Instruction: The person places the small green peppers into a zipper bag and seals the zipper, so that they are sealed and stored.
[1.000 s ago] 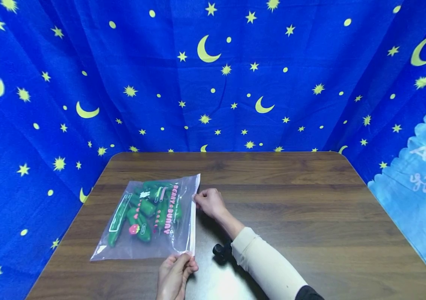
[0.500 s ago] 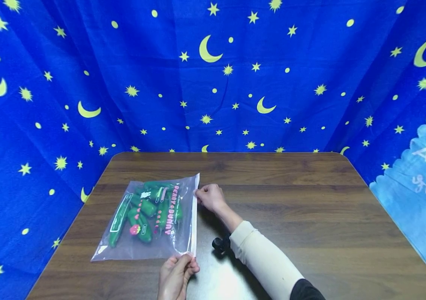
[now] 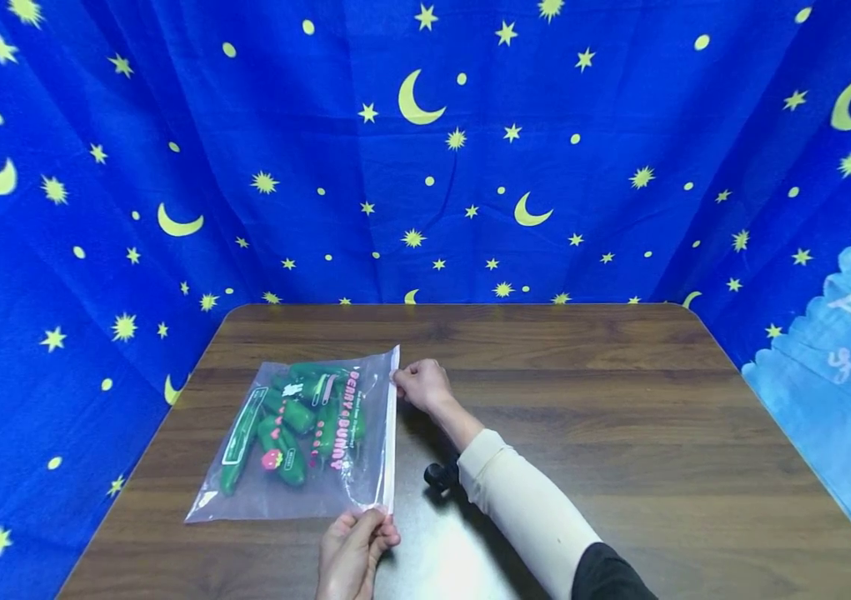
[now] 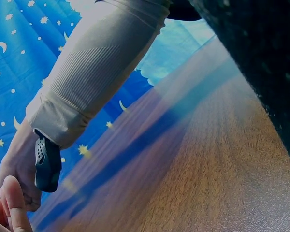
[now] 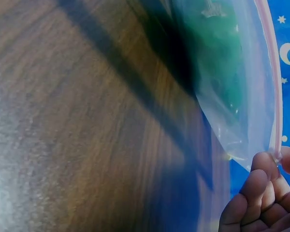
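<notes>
A clear zip bag point(image 3: 245, 502) with pink "Berry & Bunny" lettering lies on the table, its white zip edge to the right. Several green vegetables point(image 3: 290, 417), long and smooth, show through the plastic; their kind is hard to tell. At the near corner of the zip edge, my left hand point(image 3: 353, 550) pinches the bag between thumb and fingers. Farther up that edge, my right hand point(image 3: 425, 385) pinches the zip strip. In the right wrist view, thumb and fingers point(image 5: 263, 186) meet on the zip, with the bag hanging beside them.
The brown wooden table point(image 3: 620, 433) extends to the right and back. A black device point(image 3: 438, 477) sits under my right wrist. Behind the table hangs a blue curtain point(image 3: 470, 150) with stars and moons; a light-blue cloth point(image 3: 845, 358) hangs at the right.
My right hand has moved away from me along the zip edge, towards its far corner. The left hand keeps its pinch on the near corner, and the bag has barely shifted.
</notes>
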Demonstrator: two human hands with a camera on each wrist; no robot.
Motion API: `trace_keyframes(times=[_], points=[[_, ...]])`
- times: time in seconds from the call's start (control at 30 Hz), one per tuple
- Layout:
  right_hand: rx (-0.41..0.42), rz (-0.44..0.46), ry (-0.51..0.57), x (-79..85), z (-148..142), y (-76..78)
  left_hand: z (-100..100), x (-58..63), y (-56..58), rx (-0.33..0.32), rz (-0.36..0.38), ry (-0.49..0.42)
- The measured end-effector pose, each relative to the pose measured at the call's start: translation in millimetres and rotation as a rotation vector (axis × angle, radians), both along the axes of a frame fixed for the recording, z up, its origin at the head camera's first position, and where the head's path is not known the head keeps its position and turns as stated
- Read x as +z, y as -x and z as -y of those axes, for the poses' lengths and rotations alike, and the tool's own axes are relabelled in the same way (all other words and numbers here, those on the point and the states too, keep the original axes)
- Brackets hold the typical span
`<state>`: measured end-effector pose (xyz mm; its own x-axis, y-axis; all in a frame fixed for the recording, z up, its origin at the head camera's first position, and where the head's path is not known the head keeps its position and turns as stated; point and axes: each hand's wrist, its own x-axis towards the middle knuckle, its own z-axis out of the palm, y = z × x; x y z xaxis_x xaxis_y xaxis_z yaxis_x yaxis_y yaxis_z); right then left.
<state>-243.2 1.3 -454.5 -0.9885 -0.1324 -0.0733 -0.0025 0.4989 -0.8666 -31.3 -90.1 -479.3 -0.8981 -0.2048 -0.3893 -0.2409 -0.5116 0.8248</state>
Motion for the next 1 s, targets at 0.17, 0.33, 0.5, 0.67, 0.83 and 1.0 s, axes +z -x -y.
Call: trace_keyframes(times=[0.17, 0.33, 0.5, 0.67, 0.83, 1.0], points=[[-0.005, 0.017, -0.003, 2.8, 1.1, 4.9, -0.4, -0.3, 1.0, 0.006, 0.009, 0.009], [-0.013, 0.037, 0.000, 4.1, 3.3, 10.8, 0.2, 0.2, 1.1, 0.004, 0.010, 0.013], [-0.020, 0.053, 0.005, 4.0, 4.3, 16.0, -0.6, 0.0, 0.0, 0.003, -0.001, 0.018], [-0.040, 0.070, 0.012, 5.0, 4.7, 19.6, -1.0, -0.6, -1.2, 0.007, 0.008, 0.023], [-0.040, 0.084, 0.011, 6.4, 5.5, 22.4, 0.7, -1.8, -2.7, 0.002, 0.013, 0.024], [-0.040, 0.084, 0.022, 6.2, 6.0, 25.8, 2.1, -1.8, -3.5, -0.005, 0.016, 0.025]])
